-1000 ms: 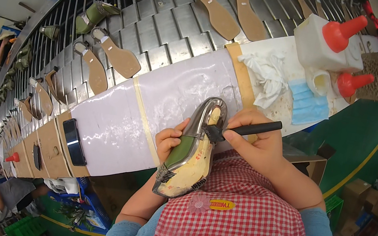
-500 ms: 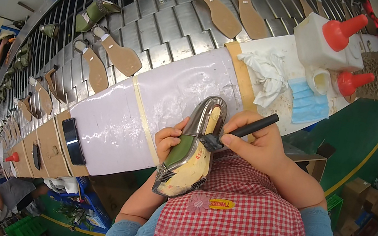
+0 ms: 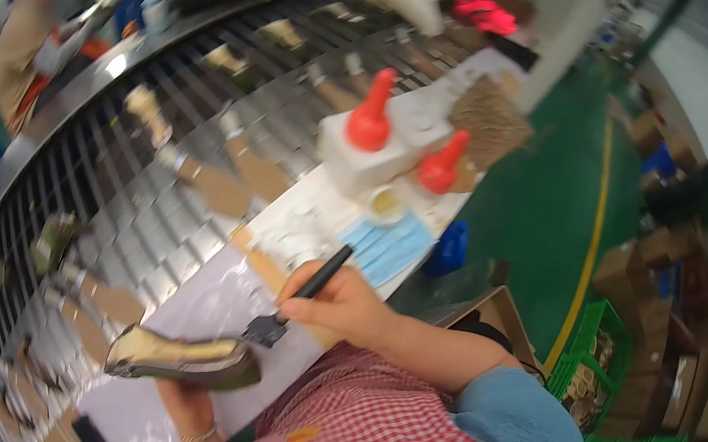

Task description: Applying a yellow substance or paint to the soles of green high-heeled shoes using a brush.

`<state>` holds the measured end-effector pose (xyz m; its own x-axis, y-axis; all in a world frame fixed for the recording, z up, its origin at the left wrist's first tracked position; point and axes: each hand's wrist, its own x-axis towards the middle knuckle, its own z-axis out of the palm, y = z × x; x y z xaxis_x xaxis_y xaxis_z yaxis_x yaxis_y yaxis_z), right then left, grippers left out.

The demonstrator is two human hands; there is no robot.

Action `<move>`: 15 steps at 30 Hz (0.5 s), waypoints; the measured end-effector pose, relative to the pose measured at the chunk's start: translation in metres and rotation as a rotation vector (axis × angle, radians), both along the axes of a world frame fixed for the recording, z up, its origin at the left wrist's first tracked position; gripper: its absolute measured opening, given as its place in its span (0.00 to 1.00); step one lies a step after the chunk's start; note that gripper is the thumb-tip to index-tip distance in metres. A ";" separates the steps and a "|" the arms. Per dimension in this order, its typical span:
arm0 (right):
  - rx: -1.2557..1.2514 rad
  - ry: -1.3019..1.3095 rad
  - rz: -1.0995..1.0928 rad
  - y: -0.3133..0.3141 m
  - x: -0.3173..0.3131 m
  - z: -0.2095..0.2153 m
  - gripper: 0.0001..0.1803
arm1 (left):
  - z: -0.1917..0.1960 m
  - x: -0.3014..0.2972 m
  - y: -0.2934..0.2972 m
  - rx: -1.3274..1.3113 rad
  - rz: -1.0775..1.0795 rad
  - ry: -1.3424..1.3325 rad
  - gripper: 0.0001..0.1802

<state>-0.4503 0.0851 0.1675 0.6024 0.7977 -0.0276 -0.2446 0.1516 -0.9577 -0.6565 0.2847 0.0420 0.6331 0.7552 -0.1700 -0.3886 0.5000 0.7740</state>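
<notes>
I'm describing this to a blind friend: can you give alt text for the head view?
A right hand holds a black-handled brush beside an olive-green shoe, held from below by the left hand, over a white-covered workbench beside a slatted conveyor.

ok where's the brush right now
In the head view, the black brush is just right of centre, held in the right hand, bristles just above the shoe.

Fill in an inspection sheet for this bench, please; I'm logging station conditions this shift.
Surface: pale worktop beside a slatted metal conveyor.
Job's things: shoe held from below by the left hand; black brush in the right hand, bristles just above the shoe.
Clutter: two red-capped bottles, blue face mask, small cup.
Hands: both shut on their items.
Cables: nothing seen.
Surroundings: shoe parts on the conveyor, green crates, cardboard boxes, another person far left.
</notes>
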 end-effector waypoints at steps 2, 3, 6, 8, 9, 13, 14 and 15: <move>0.045 0.015 0.006 -0.006 0.000 0.002 0.06 | 0.040 0.012 -0.004 -0.061 -0.003 -0.254 0.38; 0.054 0.006 0.004 -0.009 0.001 0.006 0.06 | 0.047 0.016 0.001 -0.008 -0.061 -0.284 0.40; 0.056 -0.014 -0.036 -0.019 0.004 0.012 0.06 | 0.056 0.025 0.014 -0.167 -0.138 -0.142 0.46; 0.056 -0.035 -0.042 -0.019 0.009 0.011 0.06 | 0.061 0.030 0.023 -0.142 -0.162 -0.122 0.46; 0.052 -0.041 -0.031 -0.016 0.012 0.012 0.07 | 0.065 0.031 0.029 -0.122 -0.167 -0.090 0.46; 0.084 -0.015 -0.059 -0.009 0.020 0.016 0.08 | 0.077 0.034 0.051 -0.251 -0.297 -0.237 0.48; 0.059 -0.008 -0.090 -0.007 0.019 0.018 0.08 | 0.073 0.031 0.059 -0.249 -0.334 -0.297 0.47; 0.035 0.002 -0.117 -0.009 0.018 0.019 0.07 | 0.069 0.029 0.070 -0.239 -0.368 -0.353 0.46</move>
<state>-0.4325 0.0764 0.1867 0.6913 0.7226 -0.0018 -0.2249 0.2128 -0.9509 -0.6274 0.3552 0.1115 0.8970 0.4402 -0.0398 -0.3701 0.7971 0.4771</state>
